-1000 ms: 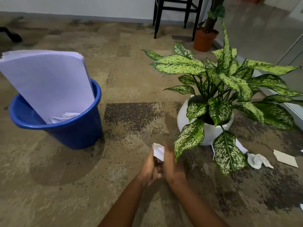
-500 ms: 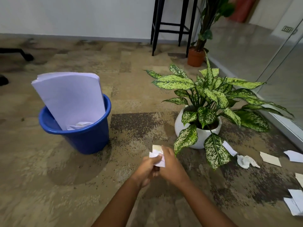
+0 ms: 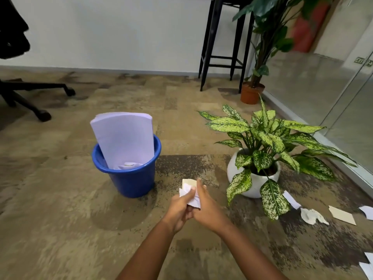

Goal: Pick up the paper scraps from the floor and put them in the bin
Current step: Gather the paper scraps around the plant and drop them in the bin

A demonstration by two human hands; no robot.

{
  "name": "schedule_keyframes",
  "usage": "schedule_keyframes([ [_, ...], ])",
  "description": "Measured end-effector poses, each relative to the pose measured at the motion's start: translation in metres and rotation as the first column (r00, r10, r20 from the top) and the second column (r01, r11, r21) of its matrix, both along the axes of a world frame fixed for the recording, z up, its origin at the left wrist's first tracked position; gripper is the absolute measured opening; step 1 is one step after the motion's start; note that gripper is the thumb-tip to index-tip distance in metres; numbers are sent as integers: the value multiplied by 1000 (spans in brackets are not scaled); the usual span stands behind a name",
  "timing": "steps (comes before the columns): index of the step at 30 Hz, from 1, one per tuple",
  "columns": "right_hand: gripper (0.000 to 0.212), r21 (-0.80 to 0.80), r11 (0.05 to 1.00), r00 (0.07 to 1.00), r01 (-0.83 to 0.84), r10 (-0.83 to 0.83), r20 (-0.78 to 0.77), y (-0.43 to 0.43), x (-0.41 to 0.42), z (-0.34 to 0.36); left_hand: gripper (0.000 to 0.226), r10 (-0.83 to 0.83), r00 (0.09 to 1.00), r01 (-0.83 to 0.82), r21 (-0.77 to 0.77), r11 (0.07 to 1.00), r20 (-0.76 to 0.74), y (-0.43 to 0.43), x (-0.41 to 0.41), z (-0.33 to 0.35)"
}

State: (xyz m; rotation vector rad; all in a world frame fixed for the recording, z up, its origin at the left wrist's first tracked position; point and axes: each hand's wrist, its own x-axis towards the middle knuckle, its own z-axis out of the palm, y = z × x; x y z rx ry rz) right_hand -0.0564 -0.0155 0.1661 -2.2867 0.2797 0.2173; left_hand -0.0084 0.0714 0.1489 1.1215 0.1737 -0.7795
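Change over the last second: the view has lifted and pulled back. The blue bucket bin (image 3: 129, 178), which sat close at far left, now stands left of centre and further off. Both hands have stayed joined, low in the middle of the view.

Left hand (image 3: 179, 209): fingers and thumb curled round the bundle of paper scraps (image 3: 189, 194), white pieces with a beige one on top. Right hand (image 3: 206, 207): fingers nearly straight, laid against the bundle's right side; thumb hidden.

Bundle is above the carpet, right of the bin and nearer than it, not yet over the rim. A sheaf of white sheets (image 3: 123, 138) stands upright in the bin.

Judgement: gathering of this handful looks finished, and the carry to the bin comes next. Loose scraps (image 3: 311, 216) remain on the floor at right, beyond the spotted-leaf plant (image 3: 264, 138), so more trips are needed.
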Motion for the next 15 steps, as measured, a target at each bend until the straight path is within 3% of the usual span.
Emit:
schedule_keyframes([
  [3, 94, 41, 999, 1000, -12, 12, 16, 9, 1, 8, 14, 72, 997, -72, 40, 997, 4, 7, -2, 8],
  [9, 94, 145, 989, 998, -4, -5, 60, 15, -4, 9, 11, 238, 971, -237, 128, 963, 10, 23, 15, 27],
  [12, 94, 129, 991, 998, 39, -46, 53, 7, -13, -1, 33, 390, 921, -389, 94, 917, 1, 37, 43, 42],
  [15, 87, 128, 989, 997, 79, -80, 3, -10, -25, -13, 41, 511, 859, -511, 73, 856, 27, 54, 73, 56],
])
